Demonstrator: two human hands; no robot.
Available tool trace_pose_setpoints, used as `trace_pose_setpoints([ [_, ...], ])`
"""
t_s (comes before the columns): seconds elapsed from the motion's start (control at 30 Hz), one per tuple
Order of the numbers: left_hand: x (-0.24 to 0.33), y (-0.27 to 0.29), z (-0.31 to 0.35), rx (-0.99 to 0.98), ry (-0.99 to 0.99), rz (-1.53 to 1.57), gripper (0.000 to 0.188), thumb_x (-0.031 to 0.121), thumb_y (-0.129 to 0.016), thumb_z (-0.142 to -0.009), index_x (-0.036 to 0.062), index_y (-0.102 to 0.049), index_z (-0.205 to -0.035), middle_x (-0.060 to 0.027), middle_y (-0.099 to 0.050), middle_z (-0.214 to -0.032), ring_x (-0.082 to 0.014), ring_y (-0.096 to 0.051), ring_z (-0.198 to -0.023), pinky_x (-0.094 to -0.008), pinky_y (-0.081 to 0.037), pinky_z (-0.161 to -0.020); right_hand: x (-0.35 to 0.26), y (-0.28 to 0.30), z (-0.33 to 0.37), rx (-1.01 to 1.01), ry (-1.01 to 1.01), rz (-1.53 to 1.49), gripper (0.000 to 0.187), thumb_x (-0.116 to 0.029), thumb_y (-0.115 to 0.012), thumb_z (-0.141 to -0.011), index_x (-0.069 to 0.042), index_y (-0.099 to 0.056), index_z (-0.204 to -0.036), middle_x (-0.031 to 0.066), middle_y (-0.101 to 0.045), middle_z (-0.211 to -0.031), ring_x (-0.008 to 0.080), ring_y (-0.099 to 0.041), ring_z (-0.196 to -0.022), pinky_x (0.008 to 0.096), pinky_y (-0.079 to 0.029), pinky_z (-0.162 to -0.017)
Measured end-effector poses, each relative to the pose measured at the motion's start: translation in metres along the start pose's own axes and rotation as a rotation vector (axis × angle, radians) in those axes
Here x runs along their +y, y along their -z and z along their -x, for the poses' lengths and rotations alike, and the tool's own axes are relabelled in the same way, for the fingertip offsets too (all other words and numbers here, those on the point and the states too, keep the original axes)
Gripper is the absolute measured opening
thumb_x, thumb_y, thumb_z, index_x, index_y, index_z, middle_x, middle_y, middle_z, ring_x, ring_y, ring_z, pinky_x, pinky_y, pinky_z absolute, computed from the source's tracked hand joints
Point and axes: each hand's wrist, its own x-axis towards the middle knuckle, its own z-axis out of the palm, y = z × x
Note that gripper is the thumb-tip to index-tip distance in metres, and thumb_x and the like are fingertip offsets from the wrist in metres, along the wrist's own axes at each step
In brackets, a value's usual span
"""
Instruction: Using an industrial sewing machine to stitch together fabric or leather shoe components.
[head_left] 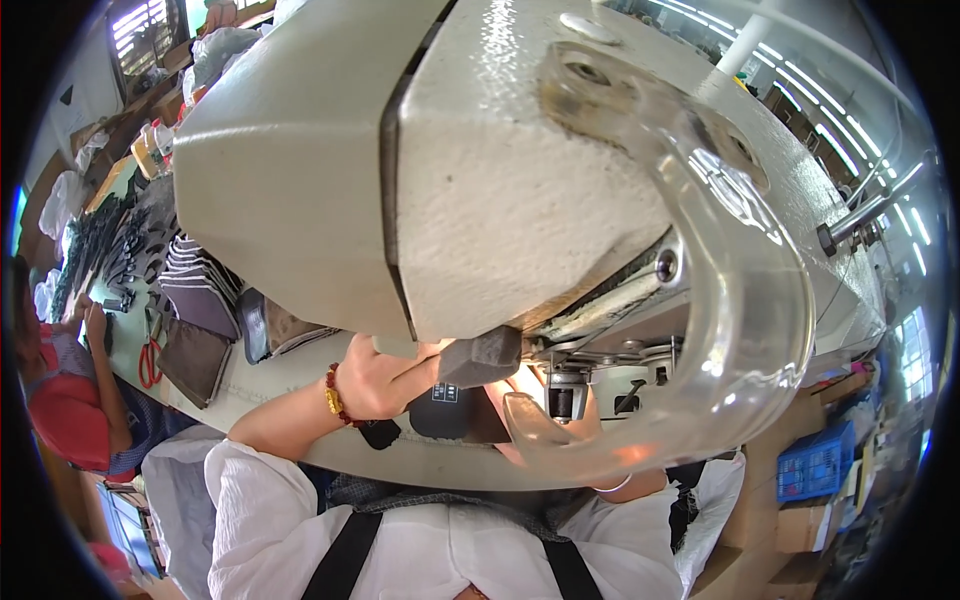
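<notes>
One label [446, 393], too small to read, marks the dark piece [437, 418] near the left hand [376, 378] and right hand [588, 422], whose fingers' grip I cannot tell.

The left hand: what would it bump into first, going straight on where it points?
The left hand would probably meet the upright metal part beneath the machine head. A dark grey block seems to hide its fingertips, so depth is unclear.

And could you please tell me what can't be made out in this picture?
All in the head view:
Left hand: fingertips hidden behind the dark grey block.
Right hand: partly hidden by metal machine parts and the clear guard.
Co-worker: cut off by the dark lens rim.
</notes>
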Motion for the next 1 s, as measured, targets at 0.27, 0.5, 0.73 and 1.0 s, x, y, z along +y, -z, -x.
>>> trace_pose_setpoints([
  [0.27, -0.007, 0.009, -0.004, -0.039, -0.011, 0.038, 0.025, 0.006, -0.075, -0.067, 0.0004, -0.077, -0.091, -0.0089, -0.077, -0.106, -0.031, -0.071, -0.1, -0.0439, -0.057, -0.085, 0.008, 0.001, -0.01, 0.032, -0.102, -0.609, 0.055, -0.023, -0.063, -0.089, 0.009, -0.067, -0.133, 0.023, -0.066, -0.135, 0.0339, -0.067, -0.121, 0.05, -0.064, -0.089],
  [0.5, -0.008, 0.01, -0.007, -0.033, -0.032, 0.085, 0.026, 0.008, -0.074, -0.069, 0.0016, -0.077, -0.094, -0.0088, -0.076, -0.109, -0.0306, -0.071, -0.1, -0.0454, -0.057, -0.086, -0.002, -0.002, -0.016, 0.066, -0.315, -1.108, 0.082, -0.009, -0.085, -0.072, 0.012, -0.051, -0.144, 0.0231, -0.065, -0.129, 0.0357, -0.068, -0.118, 0.0487, -0.052, -0.105],
  [0.73, -0.01, 0.012, -0.009, -0.085, -0.019, 0.11, 0.029, 0.01, -0.076, -0.069, 0.0017, -0.078, -0.096, -0.009, -0.075, -0.11, -0.0307, -0.07, -0.101, -0.044, -0.056, -0.09, -0.005, -0.003, -0.013, 0.053, -0.31, -1.086, 0.057, -0.028, -0.066, -0.089, 0.011, -0.066, -0.131, 0.0241, -0.065, -0.136, 0.0348, -0.067, -0.122, 0.0453, -0.06, -0.097],
  [1.0, -0.012, 0.006, 0.007, -0.117, 0.32, 0.258, 0.048, 0.002, -0.084, -0.066, 0.0151, -0.084, -0.112, -0.0091, -0.075, -0.11, -0.0326, -0.069, -0.105, -0.045, -0.052, -0.096, -0.004, -0.019, -0.007, 0.085, 0.118, 0.097, 0.052, -0.025, -0.054, -0.096, 0.007, -0.063, -0.136, 0.0179, -0.064, -0.137, 0.0288, -0.061, -0.129, 0.0472, -0.058, -0.104],
])
